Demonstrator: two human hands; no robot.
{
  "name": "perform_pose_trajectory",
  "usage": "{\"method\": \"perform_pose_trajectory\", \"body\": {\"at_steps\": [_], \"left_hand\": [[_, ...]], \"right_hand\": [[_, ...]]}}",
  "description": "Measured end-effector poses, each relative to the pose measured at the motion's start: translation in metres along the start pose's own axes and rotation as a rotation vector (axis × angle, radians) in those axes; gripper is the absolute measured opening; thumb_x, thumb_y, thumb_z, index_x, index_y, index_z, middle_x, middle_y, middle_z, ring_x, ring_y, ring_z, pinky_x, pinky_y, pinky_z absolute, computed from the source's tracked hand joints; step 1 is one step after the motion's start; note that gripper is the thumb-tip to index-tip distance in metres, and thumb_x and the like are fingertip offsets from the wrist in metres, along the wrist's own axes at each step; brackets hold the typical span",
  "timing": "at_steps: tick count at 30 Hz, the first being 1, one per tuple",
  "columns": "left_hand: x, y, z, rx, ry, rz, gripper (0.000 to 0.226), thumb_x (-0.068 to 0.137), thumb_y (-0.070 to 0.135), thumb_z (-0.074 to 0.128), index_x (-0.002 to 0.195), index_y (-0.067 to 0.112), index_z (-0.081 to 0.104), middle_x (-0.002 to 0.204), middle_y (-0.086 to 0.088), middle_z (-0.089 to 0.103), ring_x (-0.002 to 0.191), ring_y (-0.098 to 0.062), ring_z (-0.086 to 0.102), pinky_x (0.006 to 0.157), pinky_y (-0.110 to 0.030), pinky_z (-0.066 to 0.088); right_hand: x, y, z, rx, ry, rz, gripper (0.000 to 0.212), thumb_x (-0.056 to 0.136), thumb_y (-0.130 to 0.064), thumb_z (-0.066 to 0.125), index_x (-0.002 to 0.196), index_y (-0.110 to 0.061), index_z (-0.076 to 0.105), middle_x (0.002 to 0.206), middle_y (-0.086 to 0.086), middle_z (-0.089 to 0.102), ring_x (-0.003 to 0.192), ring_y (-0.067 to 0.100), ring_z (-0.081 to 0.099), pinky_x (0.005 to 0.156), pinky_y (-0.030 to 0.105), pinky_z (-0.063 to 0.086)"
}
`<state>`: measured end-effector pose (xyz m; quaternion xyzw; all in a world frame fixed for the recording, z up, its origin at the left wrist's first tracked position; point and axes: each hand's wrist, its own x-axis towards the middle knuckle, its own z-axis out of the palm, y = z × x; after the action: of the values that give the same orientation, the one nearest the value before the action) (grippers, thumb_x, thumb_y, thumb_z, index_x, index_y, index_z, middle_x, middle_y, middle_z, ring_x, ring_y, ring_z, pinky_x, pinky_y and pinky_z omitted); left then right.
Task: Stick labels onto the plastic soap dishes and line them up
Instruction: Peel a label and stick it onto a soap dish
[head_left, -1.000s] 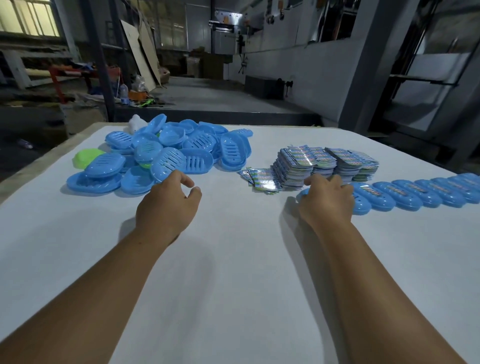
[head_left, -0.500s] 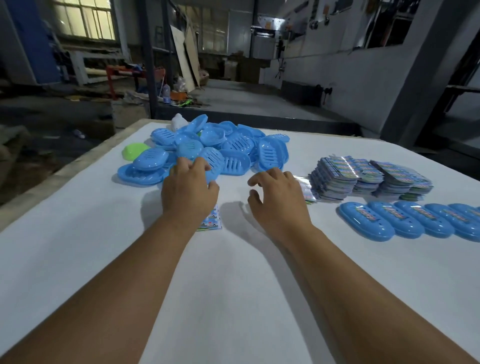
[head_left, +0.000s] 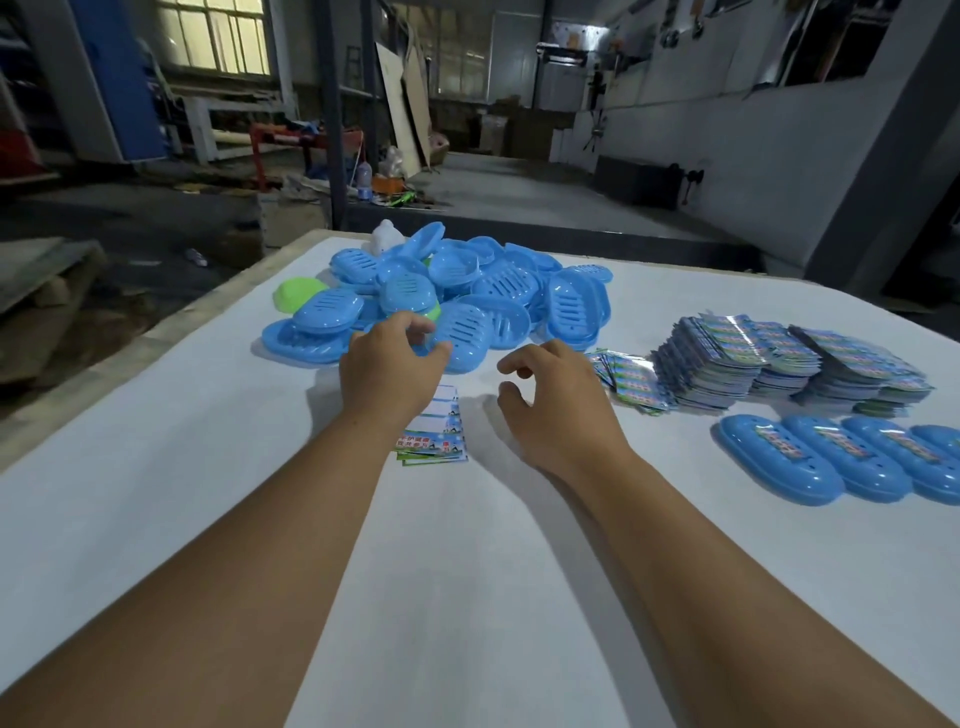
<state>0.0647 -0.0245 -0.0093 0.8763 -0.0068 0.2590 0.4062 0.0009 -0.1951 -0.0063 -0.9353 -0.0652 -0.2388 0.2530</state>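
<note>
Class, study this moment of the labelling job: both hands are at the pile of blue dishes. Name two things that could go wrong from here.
1. The left hand reaches into the loose heap of blue slotted plastic soap dishes; pulling one out might topple its neighbours.
2. The small fanned stack of printed labels lies just under that wrist and could get scattered as the hand draws back.

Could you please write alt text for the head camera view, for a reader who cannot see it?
A person's left hand reaches into a pile of blue soap dishes on a white table, the right hand hovering open beside it. A few labels lie between the hands; label stacks and a row of labelled dishes sit right.
</note>
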Motion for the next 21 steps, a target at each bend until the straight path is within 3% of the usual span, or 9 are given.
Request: {"method": "perform_pose_trajectory", "body": {"at_steps": [2, 9, 15, 21], "left_hand": [[0.002, -0.001, 0.002, 0.009, 0.005, -0.001, 0.035, 0.084, 0.045, 0.073, 0.112, 0.025, 0.066, 0.11, 0.005, 0.071, 0.109, -0.026, 0.059, 0.094, -0.042, 0.048], [-0.003, 0.008, 0.015, 0.596, -0.132, 0.327, 0.057, 0.088, 0.066, 0.049, 0.139, 0.039, 0.05, 0.144, 0.004, 0.054, 0.128, -0.028, 0.042, 0.099, -0.045, 0.031], [-0.003, 0.013, 0.017, 0.642, -0.167, 0.308, 0.053, 0.081, 0.079, 0.049, 0.113, 0.037, 0.053, 0.118, 0.003, 0.067, 0.117, -0.027, 0.048, 0.09, -0.043, 0.032], [-0.007, 0.018, 0.015, 0.511, -0.205, 0.29, 0.041, 0.076, 0.068, 0.06, 0.098, 0.036, 0.047, 0.106, 0.006, 0.065, 0.114, -0.025, 0.049, 0.09, -0.042, 0.032]], "right_hand": [[0.001, 0.0, 0.001, 0.015, -0.01, 0.009, 0.026, 0.094, -0.024, 0.063, 0.119, -0.021, 0.069, 0.115, -0.001, 0.06, 0.112, 0.022, 0.054, 0.091, 0.03, 0.041], [0.003, 0.003, 0.002, 0.033, -0.074, 0.064, 0.045, 0.095, -0.03, 0.061, 0.139, -0.023, 0.054, 0.131, 0.003, 0.057, 0.126, 0.025, 0.048, 0.103, 0.038, 0.041], [0.005, 0.006, -0.001, 0.076, -0.053, 0.092, 0.044, 0.095, -0.033, 0.062, 0.137, -0.024, 0.054, 0.133, 0.003, 0.054, 0.128, 0.025, 0.049, 0.105, 0.042, 0.042], [0.01, 0.011, -0.006, 0.096, -0.002, 0.133, 0.042, 0.094, -0.031, 0.063, 0.135, -0.026, 0.056, 0.13, 0.001, 0.055, 0.121, 0.024, 0.054, 0.101, 0.041, 0.046]]}}
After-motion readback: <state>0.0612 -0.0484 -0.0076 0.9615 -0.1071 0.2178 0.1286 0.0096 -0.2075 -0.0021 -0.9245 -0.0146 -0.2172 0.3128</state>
